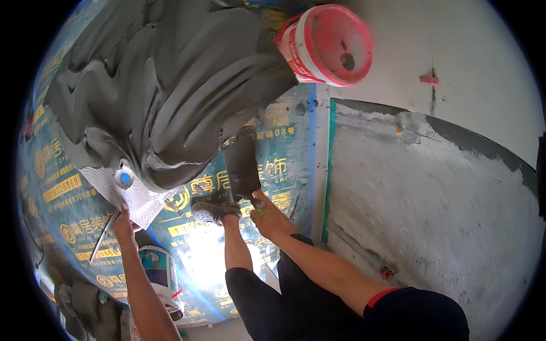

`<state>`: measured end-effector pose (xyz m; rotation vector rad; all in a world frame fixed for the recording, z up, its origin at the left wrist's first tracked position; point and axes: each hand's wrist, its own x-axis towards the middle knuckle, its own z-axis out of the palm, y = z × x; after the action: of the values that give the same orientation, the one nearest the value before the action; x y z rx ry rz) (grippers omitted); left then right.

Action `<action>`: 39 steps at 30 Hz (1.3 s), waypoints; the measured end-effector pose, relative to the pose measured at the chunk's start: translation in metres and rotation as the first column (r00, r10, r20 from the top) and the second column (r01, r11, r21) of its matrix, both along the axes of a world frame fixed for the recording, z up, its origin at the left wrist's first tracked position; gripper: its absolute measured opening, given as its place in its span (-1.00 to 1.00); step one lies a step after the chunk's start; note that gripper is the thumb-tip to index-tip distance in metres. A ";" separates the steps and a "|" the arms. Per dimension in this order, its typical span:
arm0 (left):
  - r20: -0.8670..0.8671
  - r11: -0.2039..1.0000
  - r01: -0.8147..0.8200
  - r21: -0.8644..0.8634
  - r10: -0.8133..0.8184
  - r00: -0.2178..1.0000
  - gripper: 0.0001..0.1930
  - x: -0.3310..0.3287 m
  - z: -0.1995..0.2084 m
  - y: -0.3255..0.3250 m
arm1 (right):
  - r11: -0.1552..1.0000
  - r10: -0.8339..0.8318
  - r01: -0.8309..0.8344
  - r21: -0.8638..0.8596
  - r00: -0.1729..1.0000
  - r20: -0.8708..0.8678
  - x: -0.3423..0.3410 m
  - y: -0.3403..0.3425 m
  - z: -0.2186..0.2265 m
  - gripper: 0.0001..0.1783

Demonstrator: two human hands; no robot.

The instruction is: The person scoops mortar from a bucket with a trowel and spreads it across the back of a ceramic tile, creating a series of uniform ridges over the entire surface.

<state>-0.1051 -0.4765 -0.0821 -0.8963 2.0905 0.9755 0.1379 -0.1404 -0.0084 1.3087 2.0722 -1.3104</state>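
One bare left hand (125,227) holds a thin white sheet with fine lines (145,204) by its lower edge. The fingers are closed on it, with the thumb on top. On that sheet is a white ring with a round blue middle (124,177).

The bare right hand (270,216) has its fingers wrapped around the handle of a flat trowel with a long blade (243,165). The blade is covered in grey mud and points away from the person. Its far end is right by the low edge of a very big, wet, dark grey blob of mortar (176,85). I cannot tell if they touch. The blob is full of swirls and covers the far left part of the shiny green floor sheet with yellow print (290,128). The blob also hides part of the white sheet.

A red and white round bucket (335,48) is at the floor sheet's far right corner, just beside the blob. A green-blue bucket with a white rim (156,260) is near the left arm, at the near edge of the floor sheet. A grey clog with holes (206,212) is on one foot, between the hands. Blue tape (312,170) runs along the right edge of the floor sheet, and past it is a patchy grey wall (432,199).
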 end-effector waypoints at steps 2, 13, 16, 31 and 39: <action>0.040 0.998 -0.002 0.064 0.000 0.999 -0.34 -0.008 -0.001 0.000 | 0.982 -0.187 0.188 0.035 0.982 -0.038 0.030 0.006 -0.009 -0.68; -0.018 0.997 -0.037 0.069 0.038 0.999 -0.39 -0.002 0.010 0.017 | 0.872 0.329 -0.304 0.383 0.944 -0.002 -0.026 0.226 -0.001 -0.67; -0.034 0.996 -0.042 0.072 0.045 0.998 -0.41 -0.002 0.013 0.021 | 0.796 0.448 -0.453 0.401 0.887 0.111 -0.025 0.246 -0.018 -0.64; -0.049 0.997 0.044 -0.066 -0.048 0.998 -0.41 0.005 0.003 0.008 | 0.942 -0.164 0.196 -0.273 0.977 0.137 -0.074 0.216 0.070 -0.77; 0.033 0.949 0.242 -0.200 -0.241 0.970 -0.33 -0.001 0.005 0.025 | 0.394 -0.390 0.602 -0.695 0.794 0.466 -0.086 0.040 0.084 -0.85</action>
<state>-0.1059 -0.4512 -0.0771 -0.7169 2.2585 0.6387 0.0524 -0.1006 0.0752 1.5146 0.6159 -1.9121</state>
